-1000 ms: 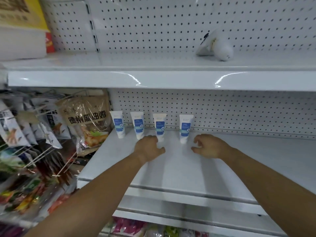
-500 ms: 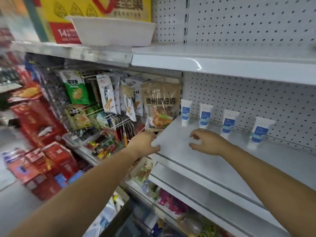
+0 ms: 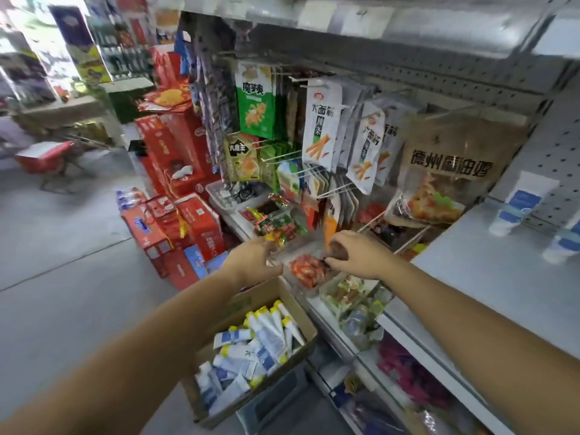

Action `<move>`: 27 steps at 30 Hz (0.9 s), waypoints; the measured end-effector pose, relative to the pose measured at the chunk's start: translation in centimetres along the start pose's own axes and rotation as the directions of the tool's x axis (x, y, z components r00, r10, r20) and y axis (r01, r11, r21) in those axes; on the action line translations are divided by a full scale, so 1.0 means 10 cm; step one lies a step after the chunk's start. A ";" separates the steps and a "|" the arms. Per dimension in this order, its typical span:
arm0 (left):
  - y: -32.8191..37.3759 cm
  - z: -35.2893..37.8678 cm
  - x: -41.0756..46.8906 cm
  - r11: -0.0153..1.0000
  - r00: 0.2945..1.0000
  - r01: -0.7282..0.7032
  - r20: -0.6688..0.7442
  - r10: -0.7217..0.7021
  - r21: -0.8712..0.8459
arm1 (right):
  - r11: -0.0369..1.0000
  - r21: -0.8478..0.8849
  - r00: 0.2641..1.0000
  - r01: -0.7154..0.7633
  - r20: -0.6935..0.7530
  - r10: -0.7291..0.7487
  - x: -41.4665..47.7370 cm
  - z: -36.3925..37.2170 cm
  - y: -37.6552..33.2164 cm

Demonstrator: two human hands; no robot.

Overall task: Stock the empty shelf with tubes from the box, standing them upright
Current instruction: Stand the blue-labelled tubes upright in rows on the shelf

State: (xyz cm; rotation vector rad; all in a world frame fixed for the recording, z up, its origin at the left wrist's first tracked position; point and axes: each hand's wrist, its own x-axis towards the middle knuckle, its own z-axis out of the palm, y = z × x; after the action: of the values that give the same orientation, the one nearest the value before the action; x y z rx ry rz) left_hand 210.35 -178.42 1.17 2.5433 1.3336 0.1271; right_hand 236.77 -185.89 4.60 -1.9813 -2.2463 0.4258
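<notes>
Both bare arms reached forward, the left hand [image 3: 251,260] loosely curled and empty, the right hand [image 3: 357,254] with fingers [image 3: 337,246] bent inward, pinching nothing. Below them sat the open brown cardboard box [image 3: 284,291] of jumbled white-and-blue tubes [image 3: 251,350]. Two white tubes [image 3: 521,204] stood on the grey shelf [image 3: 489,277], far right.

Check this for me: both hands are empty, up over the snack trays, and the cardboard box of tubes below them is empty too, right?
Not quite. In the head view the cardboard box is still full of tubes. The left hand and right hand do look empty.
</notes>
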 end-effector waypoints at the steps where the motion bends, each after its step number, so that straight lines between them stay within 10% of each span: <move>1: -0.18 0.04 -0.03 1.000 1.000 0.013 0.010 -0.013 -0.016 | 1.000 0.004 1.000 0.000 0.018 0.000 0.15 0.14 -0.10; 27: -2.33 3.06 -0.81 0.939 0.816 0.343 0.487 -0.313 0.029 | 0.981 0.187 0.801 0.055 0.578 -0.155 1.54 4.10 -0.62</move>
State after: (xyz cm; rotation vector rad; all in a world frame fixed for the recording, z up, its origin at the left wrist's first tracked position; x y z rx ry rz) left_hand 193.31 -178.32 -34.21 2.0505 1.4891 -0.5017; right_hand 217.62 -176.85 -34.26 -1.7938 -2.5246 1.3320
